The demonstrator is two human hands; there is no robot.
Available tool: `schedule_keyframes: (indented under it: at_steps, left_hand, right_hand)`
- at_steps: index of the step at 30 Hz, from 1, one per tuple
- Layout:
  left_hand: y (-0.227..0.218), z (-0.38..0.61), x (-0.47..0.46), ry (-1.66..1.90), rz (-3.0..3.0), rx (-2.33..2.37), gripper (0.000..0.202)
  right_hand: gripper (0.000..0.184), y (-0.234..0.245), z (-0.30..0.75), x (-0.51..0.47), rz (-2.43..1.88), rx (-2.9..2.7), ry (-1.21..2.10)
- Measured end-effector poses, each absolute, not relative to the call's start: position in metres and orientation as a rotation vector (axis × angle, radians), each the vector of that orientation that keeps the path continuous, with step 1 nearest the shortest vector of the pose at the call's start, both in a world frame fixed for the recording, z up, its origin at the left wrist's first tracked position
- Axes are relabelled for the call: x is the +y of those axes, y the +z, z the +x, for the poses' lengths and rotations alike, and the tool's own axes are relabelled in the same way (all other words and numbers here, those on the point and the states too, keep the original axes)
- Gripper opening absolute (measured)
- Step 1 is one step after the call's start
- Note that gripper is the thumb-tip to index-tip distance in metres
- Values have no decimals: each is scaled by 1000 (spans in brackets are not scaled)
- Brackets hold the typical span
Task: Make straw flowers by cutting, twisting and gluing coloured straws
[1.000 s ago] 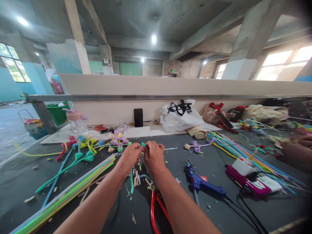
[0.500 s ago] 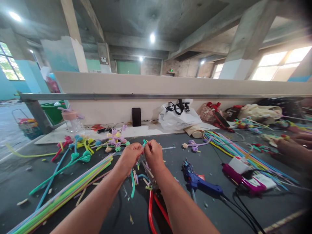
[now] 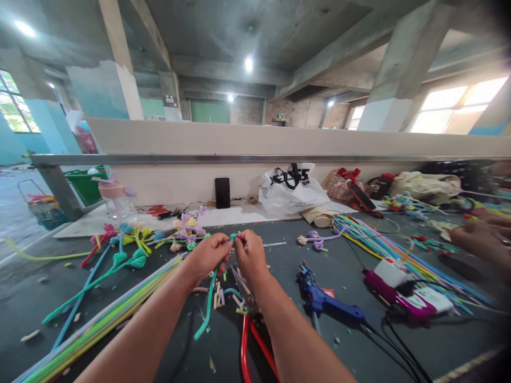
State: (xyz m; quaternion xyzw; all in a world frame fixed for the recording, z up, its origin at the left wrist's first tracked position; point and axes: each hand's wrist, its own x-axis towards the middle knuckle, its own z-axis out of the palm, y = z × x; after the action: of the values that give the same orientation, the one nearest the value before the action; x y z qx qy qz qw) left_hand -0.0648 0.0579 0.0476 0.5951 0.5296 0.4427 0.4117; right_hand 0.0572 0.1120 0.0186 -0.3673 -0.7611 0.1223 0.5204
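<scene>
A teal pipe cleaner (image 3: 208, 308) runs up from the table into the pinched fingers of my left hand (image 3: 213, 254). Its upper end pokes out as a small teal bit between my two hands. My right hand (image 3: 248, 252) pinches at that same upper end, fingertips almost touching those of the left. Just below lie scissors with red handles (image 3: 245, 346), partly covered by my right forearm. Short cut pipe cleaner pieces (image 3: 217, 295) are scattered by the blades. A long bundle of coloured pipe cleaners (image 3: 107, 314) passes under my left forearm.
A blue glue gun (image 3: 329, 303) and a purple power strip (image 3: 399, 298) with cables lie to the right. Finished pipe cleaner flowers (image 3: 189, 226) sit at the back left. A phone (image 3: 222, 192) and a white bag (image 3: 293, 189) stand behind. Another person's hand (image 3: 479, 234) is at far right.
The teal pipe cleaner's hanging tail now reaches lower and swings left. My left hand has turned and dropped slightly; both hands stay close together.
</scene>
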Motion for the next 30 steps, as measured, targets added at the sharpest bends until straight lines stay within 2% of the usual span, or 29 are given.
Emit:
schedule_keyframes:
  at_steps: [8,15,23,30]
  left_hand:
    - [37,-74,69,1281,1629,1503,17]
    - [40,-76,67,1212,1590,1432,22]
    - [36,-67,62,1151,1382,1285,26]
    - [29,-73,61,1153,1314,1222,31]
  right_hand:
    - [10,12,58,118,-753,-2015,291]
    - [3,14,64,119,-659,-2114,378]
    - [21,12,56,117,-681,-2027,512]
    - [21,12,54,113,-697,-2013,658]
